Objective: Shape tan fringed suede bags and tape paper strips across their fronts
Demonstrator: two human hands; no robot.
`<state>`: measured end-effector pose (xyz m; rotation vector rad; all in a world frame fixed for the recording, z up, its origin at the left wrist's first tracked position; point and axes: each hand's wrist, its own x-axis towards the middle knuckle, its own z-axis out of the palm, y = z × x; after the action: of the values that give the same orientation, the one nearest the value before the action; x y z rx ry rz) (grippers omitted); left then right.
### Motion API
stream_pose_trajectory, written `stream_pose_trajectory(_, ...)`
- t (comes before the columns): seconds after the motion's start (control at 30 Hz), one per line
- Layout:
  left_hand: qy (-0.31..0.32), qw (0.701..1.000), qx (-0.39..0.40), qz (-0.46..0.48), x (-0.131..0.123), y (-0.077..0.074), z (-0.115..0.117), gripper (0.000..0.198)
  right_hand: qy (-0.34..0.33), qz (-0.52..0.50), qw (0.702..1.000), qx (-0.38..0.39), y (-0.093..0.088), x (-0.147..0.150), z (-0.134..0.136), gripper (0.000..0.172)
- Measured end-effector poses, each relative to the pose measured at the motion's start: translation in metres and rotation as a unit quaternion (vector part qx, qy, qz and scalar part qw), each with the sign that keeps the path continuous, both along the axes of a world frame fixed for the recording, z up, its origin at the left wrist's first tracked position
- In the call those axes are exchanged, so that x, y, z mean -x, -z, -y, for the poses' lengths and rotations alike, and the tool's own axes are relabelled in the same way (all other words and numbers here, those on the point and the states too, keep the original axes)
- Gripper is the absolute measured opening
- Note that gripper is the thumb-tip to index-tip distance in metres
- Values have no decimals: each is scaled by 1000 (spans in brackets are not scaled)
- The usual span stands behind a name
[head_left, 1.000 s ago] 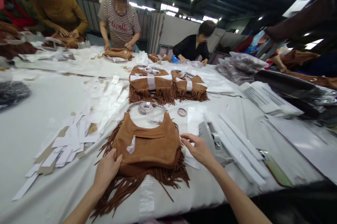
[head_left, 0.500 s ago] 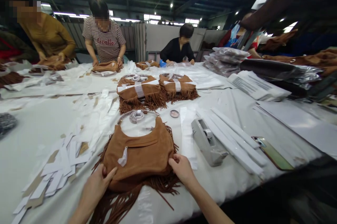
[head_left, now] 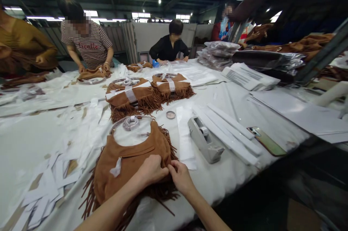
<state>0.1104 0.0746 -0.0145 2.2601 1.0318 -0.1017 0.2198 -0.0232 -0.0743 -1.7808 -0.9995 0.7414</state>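
A brown suede handbag (head_left: 114, 180) with fringed edges lies flat in front of me, its zip slit and wrapped zip pull facing up. My left hand (head_left: 152, 168) reaches across the bag, its fingers closed at the right edge. Right beside it, my right hand (head_left: 181, 176) pinches the same edge from outside. The two hands nearly touch, and what lies between the fingertips is partly hidden. A wrapped, coiled strap (head_left: 131, 123) rests inside the loop of the bag's handle.
Right of the bag are a tape dispenser (head_left: 205, 140), white paper strips (head_left: 231, 135), a phone (head_left: 266, 141) and a tape roll (head_left: 170, 115). Two wrapped fringed bags (head_left: 133, 95) sit beyond. Card strips (head_left: 51, 184) lie left. Several co-workers (head_left: 171, 44) stand across the table.
My left hand has left the bag's lower left corner and crossed over to the right edge beside my right hand. The view has swung right, shifting everything leftward.
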Motion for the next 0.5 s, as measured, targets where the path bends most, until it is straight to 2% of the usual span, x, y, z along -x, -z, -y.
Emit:
stream_pose_trajectory(0.1,-32,995,68,65,3,19,-11,6,-3,-12,1000,-13,6,1,1,22)
stream_pose_trajectory(0.17,-34,990,102,92,4,28,-15,5,-12,-33,999,-24,9,2,0,22)
stream_pose_trajectory(0.27,-46,973,179,139,8,35,-14,7,-9,-76,996,-35,10,3,-3,21)
stream_pose_trajectory(0.33,-66,957,228,168,11,37,-13,11,31,-75,996,-27,7,5,-6,17)
stream_pose_trajectory(0.43,-102,934,273,206,14,38,-10,21,80,43,996,-24,-1,9,-8,9)
stream_pose_trajectory(0.5,-122,923,284,229,15,38,-9,28,62,153,986,-27,-6,11,-6,11)
